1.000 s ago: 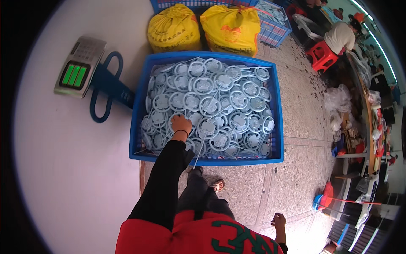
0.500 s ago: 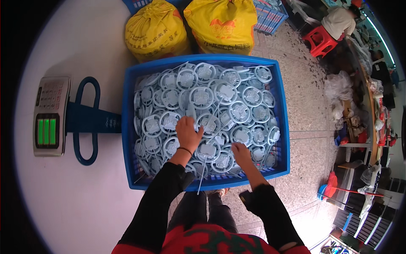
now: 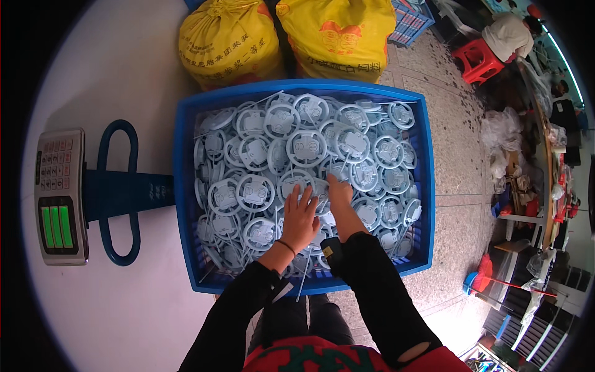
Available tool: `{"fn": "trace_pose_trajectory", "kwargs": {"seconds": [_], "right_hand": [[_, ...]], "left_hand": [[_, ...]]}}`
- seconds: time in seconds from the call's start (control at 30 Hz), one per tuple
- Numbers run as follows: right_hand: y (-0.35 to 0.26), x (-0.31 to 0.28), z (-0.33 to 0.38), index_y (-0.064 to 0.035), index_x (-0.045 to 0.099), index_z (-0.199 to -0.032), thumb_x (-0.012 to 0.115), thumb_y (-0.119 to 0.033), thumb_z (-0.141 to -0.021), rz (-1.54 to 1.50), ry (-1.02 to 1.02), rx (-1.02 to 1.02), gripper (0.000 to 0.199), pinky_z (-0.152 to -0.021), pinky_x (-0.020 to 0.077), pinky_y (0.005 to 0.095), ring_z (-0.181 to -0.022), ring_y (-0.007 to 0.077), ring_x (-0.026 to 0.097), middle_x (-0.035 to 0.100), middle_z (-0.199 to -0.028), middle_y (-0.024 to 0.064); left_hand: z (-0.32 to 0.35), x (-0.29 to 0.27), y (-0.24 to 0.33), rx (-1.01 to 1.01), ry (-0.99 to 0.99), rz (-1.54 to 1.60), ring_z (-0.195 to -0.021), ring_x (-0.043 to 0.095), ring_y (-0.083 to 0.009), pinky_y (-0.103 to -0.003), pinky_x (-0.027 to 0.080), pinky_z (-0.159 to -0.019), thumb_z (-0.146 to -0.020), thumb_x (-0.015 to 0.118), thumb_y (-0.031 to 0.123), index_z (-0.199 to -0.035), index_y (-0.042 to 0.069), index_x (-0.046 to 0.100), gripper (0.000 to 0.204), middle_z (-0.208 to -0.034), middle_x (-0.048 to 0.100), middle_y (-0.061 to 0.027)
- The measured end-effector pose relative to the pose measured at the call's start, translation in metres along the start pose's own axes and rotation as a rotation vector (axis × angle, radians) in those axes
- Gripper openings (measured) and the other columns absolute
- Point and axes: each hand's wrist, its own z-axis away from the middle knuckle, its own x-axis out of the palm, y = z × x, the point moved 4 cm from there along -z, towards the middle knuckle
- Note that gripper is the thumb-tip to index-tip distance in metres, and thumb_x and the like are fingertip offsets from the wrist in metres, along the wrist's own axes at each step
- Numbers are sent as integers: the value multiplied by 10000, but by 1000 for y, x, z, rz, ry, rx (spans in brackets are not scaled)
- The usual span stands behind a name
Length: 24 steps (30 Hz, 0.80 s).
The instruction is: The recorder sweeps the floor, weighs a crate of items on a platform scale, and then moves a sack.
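Observation:
A blue plastic crate [image 3: 186, 248] is heaped with pale blue round plastic pieces [image 3: 307, 147], each a ring around a flat moulded centre, several with a long thin stem. Over the middle of the heap, my left hand [image 3: 299, 224] lies with its fingers spread, touching the pieces under it. Close beside it on the right, my right hand [image 3: 339, 193] reaches a little farther in, its fingers curled together against the pieces. What those fingers pinch, if anything, is hidden beneath them.
Left of the crate stands a scale with a lit green display [image 3: 57, 226] and a blue frame [image 3: 130, 195]. Two full yellow sacks [image 3: 230, 46] sit behind the crate. Far right, a person sits on a red stool [image 3: 478, 61] near a cluttered bench [image 3: 545, 167].
My right hand has moved forward and left, from the crate's near right to its middle. My left hand has shifted right and nearer to me, its fingers now spread. The view has shifted slightly.

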Motion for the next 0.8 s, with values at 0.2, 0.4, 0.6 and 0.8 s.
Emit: {"fn": "trace_pose_trajectory", "kwargs": {"seconds": [0.2,0.4,0.6,0.8], "right_hand": [[13,-67,18,-41,508,-863,509,-311,-880,-573,-174,-24,271,-505,446,289,-595,153,560,572,-697,72],[11,-197,108,-91,506,-863,459,-324,-920,-895,-429,84,244,-400,229,223,-418,61,253,289,-522,-62],[65,-251,152,-81,538,-970,395,-348,-948,-1178,-678,125,303,-418,236,213,-413,52,239,264,-502,-71],[102,-262,145,-104,523,-909,400,-312,-952,-1291,-656,153,245,-499,286,229,-523,73,331,354,-586,-52]], "left_hand": [[9,-39,-33,-144,259,84,-1156,371,-404,-480,317,-957,-687,636,105,-1160,26,470,508,-1194,431,-196],[-64,-39,-25,11,204,72,-1151,377,-370,-464,343,-943,-690,606,32,-1022,35,564,335,-1149,458,-142],[-135,45,-16,187,-92,-302,-1269,273,-363,-482,271,-1008,-752,593,111,-961,85,638,215,-1220,454,-164],[-141,57,-12,413,-254,-600,-1183,411,-311,-487,212,-1046,-740,578,129,-845,102,662,138,-1036,584,-149]]}}
